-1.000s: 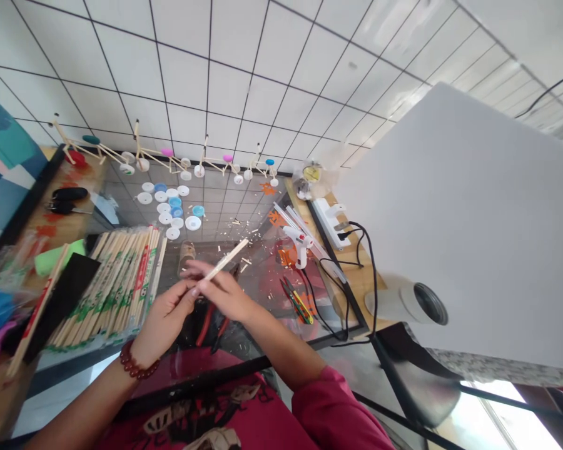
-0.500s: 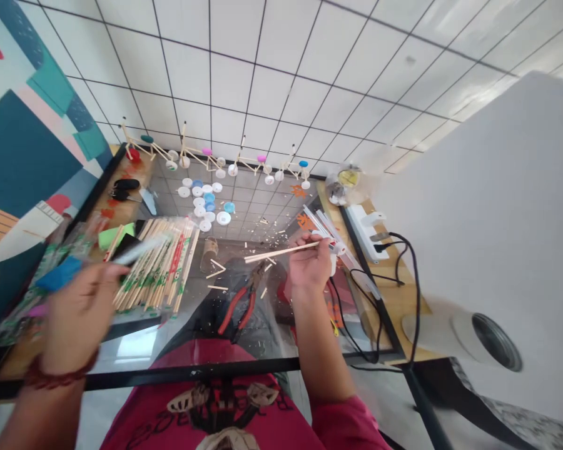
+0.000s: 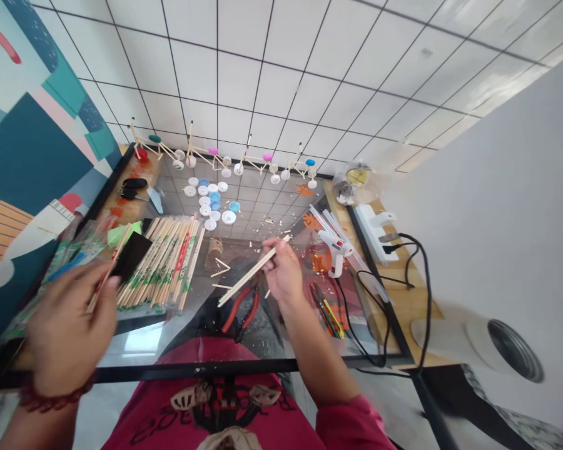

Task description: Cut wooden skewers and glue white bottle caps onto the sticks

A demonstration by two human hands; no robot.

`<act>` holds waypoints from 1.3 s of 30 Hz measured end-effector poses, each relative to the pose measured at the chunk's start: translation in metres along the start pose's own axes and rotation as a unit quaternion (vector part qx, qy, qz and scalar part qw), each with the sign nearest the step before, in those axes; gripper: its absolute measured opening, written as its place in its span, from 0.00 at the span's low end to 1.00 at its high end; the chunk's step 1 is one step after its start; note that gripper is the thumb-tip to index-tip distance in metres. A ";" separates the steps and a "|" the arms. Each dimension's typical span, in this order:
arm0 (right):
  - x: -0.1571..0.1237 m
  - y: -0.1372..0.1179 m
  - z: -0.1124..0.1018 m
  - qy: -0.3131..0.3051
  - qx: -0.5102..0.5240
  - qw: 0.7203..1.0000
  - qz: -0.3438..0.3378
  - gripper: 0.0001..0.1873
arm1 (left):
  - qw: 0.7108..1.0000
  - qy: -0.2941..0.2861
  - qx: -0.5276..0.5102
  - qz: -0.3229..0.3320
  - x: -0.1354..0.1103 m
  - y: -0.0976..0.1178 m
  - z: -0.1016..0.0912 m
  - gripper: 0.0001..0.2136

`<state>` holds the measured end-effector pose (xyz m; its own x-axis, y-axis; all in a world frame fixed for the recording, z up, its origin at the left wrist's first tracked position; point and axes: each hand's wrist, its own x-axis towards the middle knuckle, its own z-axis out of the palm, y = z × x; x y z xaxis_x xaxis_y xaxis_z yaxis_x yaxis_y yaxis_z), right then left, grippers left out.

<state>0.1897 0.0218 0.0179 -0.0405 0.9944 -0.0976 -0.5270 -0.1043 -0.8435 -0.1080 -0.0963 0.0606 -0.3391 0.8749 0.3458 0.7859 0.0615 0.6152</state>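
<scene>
My right hand [image 3: 281, 270] grips a long wooden chopstick [image 3: 249, 274] that slants down to the left over a glass tabletop [image 3: 187, 340]. Below its lower end lie red-handled pliers [image 3: 239, 315], not touched by it. My left hand [image 3: 70, 328], blurred by motion, holds a thin wooden stick [image 3: 107, 278] at the left. That hand is close to a black foam block [image 3: 132, 256] and a large bundle of paper-wrapped chopsticks [image 3: 159, 262].
A white hot-glue gun [image 3: 335, 250] lies right of my right hand, with its black cord trailing down. Farther back are several white and blue bottle caps [image 3: 211, 203] and small stick-and-cap models [image 3: 225, 159]. A white power strip [image 3: 370, 226] sits on the wooden ledge at right.
My hands have moved apart since the oldest frame. The chopstick in my right hand has swung from nearly level to a diagonal, and the view has turned.
</scene>
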 end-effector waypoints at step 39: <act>-0.028 0.032 0.017 -0.289 -0.733 0.604 -0.117 0.08 | 0.785 -0.253 -0.486 -0.289 0.025 0.045 0.114 0.19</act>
<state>0.1598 -0.0088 0.0020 -0.6227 0.7813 -0.0421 0.7267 0.5575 -0.4013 -0.0223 -0.0168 0.0166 -0.0519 0.9300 -0.3640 -0.2715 0.3376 0.9013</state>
